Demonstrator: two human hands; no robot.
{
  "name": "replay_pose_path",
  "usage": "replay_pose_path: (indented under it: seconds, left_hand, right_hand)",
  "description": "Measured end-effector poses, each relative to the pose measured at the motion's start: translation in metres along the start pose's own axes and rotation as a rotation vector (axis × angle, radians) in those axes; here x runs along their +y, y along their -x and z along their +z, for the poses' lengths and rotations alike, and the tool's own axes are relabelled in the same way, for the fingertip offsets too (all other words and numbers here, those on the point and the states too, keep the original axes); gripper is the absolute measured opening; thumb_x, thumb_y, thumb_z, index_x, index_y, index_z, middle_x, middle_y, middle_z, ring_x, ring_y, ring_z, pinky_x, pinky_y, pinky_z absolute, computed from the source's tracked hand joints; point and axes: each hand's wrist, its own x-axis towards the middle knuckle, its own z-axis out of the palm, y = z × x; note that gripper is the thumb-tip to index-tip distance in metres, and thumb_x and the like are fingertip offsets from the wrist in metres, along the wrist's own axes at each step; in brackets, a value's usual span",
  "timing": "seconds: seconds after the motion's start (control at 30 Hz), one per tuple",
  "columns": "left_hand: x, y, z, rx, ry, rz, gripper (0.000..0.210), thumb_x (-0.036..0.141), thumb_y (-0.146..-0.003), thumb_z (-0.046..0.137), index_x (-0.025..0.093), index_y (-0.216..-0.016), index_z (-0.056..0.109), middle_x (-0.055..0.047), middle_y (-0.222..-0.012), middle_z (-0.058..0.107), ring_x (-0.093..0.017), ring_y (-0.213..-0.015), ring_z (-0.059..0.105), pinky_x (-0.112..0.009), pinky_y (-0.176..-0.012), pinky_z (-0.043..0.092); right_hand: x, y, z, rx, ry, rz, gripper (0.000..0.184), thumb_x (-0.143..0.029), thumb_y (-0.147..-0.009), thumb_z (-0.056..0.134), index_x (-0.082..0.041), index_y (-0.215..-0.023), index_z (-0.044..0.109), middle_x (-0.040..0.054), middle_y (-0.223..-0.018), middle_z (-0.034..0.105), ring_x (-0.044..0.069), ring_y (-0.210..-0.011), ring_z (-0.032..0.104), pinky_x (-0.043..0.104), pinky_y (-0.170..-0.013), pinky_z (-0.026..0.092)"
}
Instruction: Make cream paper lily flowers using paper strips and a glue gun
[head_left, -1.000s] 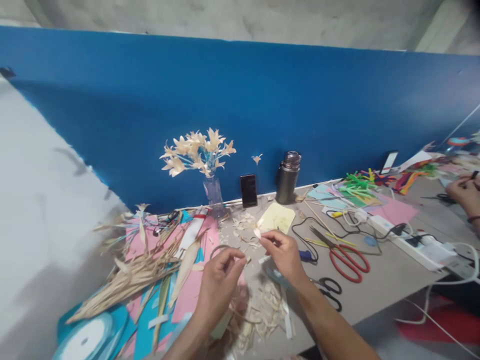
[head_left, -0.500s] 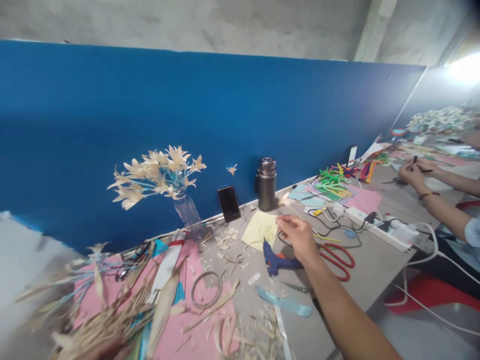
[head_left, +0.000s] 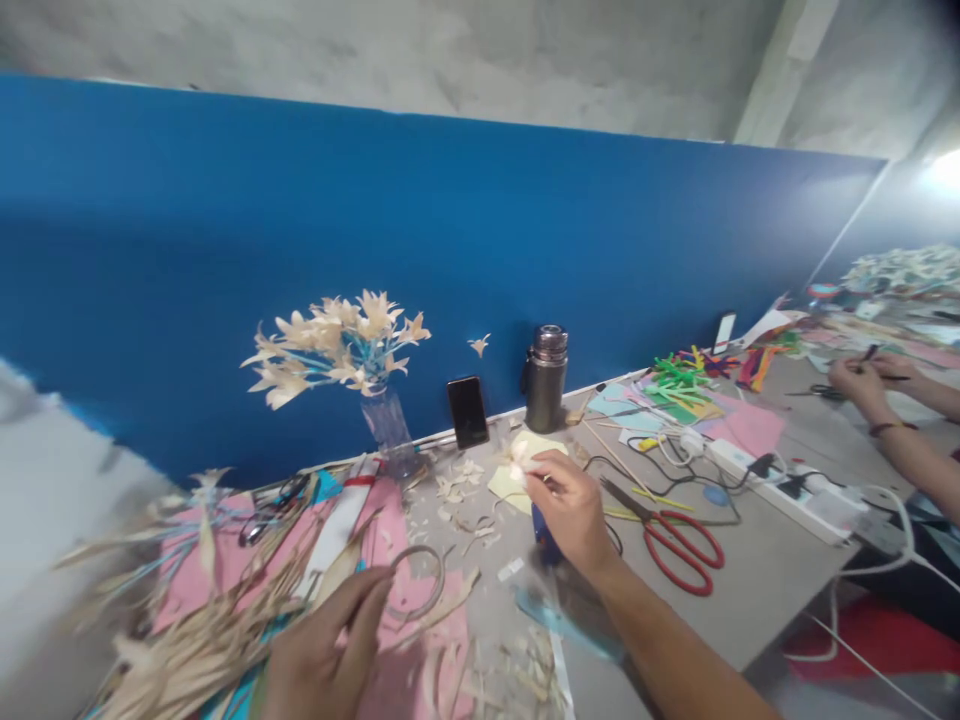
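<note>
My right hand (head_left: 574,505) pinches a small cream flower (head_left: 519,462), slightly blurred, above a pale yellow paper (head_left: 502,487). Under that hand a blue glue gun (head_left: 545,540) shows only in part. My left hand (head_left: 330,635) is in the lower left over pink paper, with finger and thumb drawn together; whether anything is between them cannot be made out. Its fingertips are close to a beige ring (head_left: 435,590), probably a coil of tape or cord. Beside it lies a heap of dried husk strips (head_left: 187,640). Red-handled scissors (head_left: 686,550) rest to the right of my right hand.
Cream flowers (head_left: 337,340) stand in a clear vase (head_left: 386,430) against the blue partition (head_left: 480,220). A phone (head_left: 468,412) and a thermos (head_left: 546,385) are at the back. A power strip (head_left: 780,490) with cables is on the right, near another person's hands (head_left: 866,385).
My left hand has risen from the bottom edge toward the ring. My right hand has shifted left and down over the glue gun. The view has turned slightly left.
</note>
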Motion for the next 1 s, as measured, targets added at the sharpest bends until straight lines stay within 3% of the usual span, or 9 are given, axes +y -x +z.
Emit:
replay_pose_path:
  seconds: [0.07, 0.13, 0.23, 0.37, 0.57, 0.67, 0.77, 0.9, 1.0]
  left_hand:
    - [0.034, -0.012, 0.009, -0.062, 0.113, -0.006, 0.025, 0.044, -0.085, 0.063, 0.027, -0.09, 0.08, -0.003, -0.083, 0.079, -0.021, -0.065, 0.07, -0.029, -0.064, 0.054]
    - [0.06, -0.025, 0.023, -0.04, 0.228, -0.013, 0.022, 0.038, -0.083, 0.066, 0.024, -0.092, 0.08, -0.004, -0.081, 0.077, -0.021, -0.07, 0.07, -0.028, -0.065, 0.054]
    - [0.078, -0.04, 0.044, -0.07, 0.386, 0.036, 0.016, 0.029, -0.079, 0.07, 0.022, -0.091, 0.078, -0.004, -0.084, 0.074, -0.018, -0.072, 0.066, -0.025, -0.064, 0.052]
    - [0.074, -0.046, 0.062, -0.102, 0.484, 0.052, 0.014, 0.028, -0.083, 0.068, 0.02, -0.074, 0.074, -0.004, -0.079, 0.069, -0.016, -0.071, 0.061, -0.023, -0.062, 0.046]
    - [0.064, -0.046, 0.07, -0.103, 0.49, -0.018, 0.017, 0.026, -0.084, 0.065, 0.019, -0.07, 0.072, -0.001, -0.069, 0.065, -0.015, -0.064, 0.056, -0.024, -0.06, 0.041]
    - [0.06, -0.048, 0.075, -0.081, 0.439, -0.002, 0.017, 0.025, -0.084, 0.064, 0.02, -0.069, 0.071, -0.001, -0.07, 0.065, -0.015, -0.063, 0.055, -0.024, -0.058, 0.04]
    - [0.055, -0.048, 0.083, -0.097, 0.394, 0.041, 0.017, 0.022, -0.086, 0.062, 0.02, -0.072, 0.072, -0.002, -0.072, 0.067, -0.015, -0.066, 0.057, -0.025, -0.063, 0.042]
    - [0.05, -0.045, 0.094, -0.135, 0.336, 0.077, 0.016, 0.019, -0.087, 0.061, 0.02, -0.074, 0.072, -0.004, -0.076, 0.07, -0.017, -0.071, 0.062, -0.027, -0.07, 0.046]
    - [0.047, -0.043, 0.098, -0.152, 0.313, 0.094, 0.016, 0.019, -0.088, 0.061, 0.021, -0.078, 0.074, -0.005, -0.08, 0.073, -0.019, -0.074, 0.065, -0.028, -0.072, 0.047]
  right_hand:
    - [-0.002, 0.012, 0.019, -0.094, -0.077, 0.04, 0.014, -0.024, -0.087, 0.068, -0.021, -0.075, 0.074, 0.0046, -0.079, 0.069, 0.018, -0.072, 0.063, 0.026, -0.058, 0.047]
    - [-0.004, 0.021, 0.028, -0.16, -0.123, 0.085, 0.013, -0.025, -0.088, 0.069, -0.021, -0.077, 0.075, 0.0043, -0.079, 0.069, 0.017, -0.07, 0.061, 0.025, -0.057, 0.046]
    - [-0.004, 0.027, 0.033, -0.217, -0.16, 0.138, 0.013, -0.028, -0.087, 0.071, -0.021, -0.077, 0.076, 0.0042, -0.077, 0.069, 0.017, -0.07, 0.061, 0.026, -0.058, 0.046]
    - [0.0, 0.033, 0.036, -0.279, -0.197, 0.196, 0.017, -0.033, -0.087, 0.072, -0.021, -0.077, 0.076, 0.0044, -0.076, 0.069, 0.018, -0.071, 0.062, 0.027, -0.061, 0.046]
    - [0.004, 0.036, 0.037, -0.364, -0.209, 0.288, 0.018, -0.035, -0.088, 0.07, -0.02, -0.08, 0.076, 0.0039, -0.077, 0.068, 0.017, -0.071, 0.061, 0.026, -0.06, 0.045]
    - [0.008, 0.034, 0.031, -0.31, -0.212, 0.338, 0.018, -0.037, -0.088, 0.069, -0.02, -0.085, 0.076, 0.0056, -0.084, 0.071, 0.019, -0.076, 0.063, 0.028, -0.064, 0.049]
    - [0.016, 0.032, 0.023, -0.227, -0.309, 0.481, 0.031, -0.048, -0.092, 0.064, -0.02, -0.085, 0.075, 0.0039, -0.074, 0.067, 0.017, -0.064, 0.058, 0.028, -0.058, 0.047]
    - [0.025, 0.029, 0.015, -0.234, -0.418, 0.553, 0.048, -0.061, -0.095, 0.055, -0.018, -0.089, 0.076, 0.0027, -0.068, 0.062, 0.014, -0.057, 0.053, 0.026, -0.053, 0.044]
    - [0.024, 0.026, 0.012, -0.239, -0.374, 0.566, 0.048, -0.064, -0.09, 0.061, -0.018, -0.085, 0.074, 0.0016, -0.066, 0.06, 0.013, -0.055, 0.05, 0.026, -0.052, 0.041]
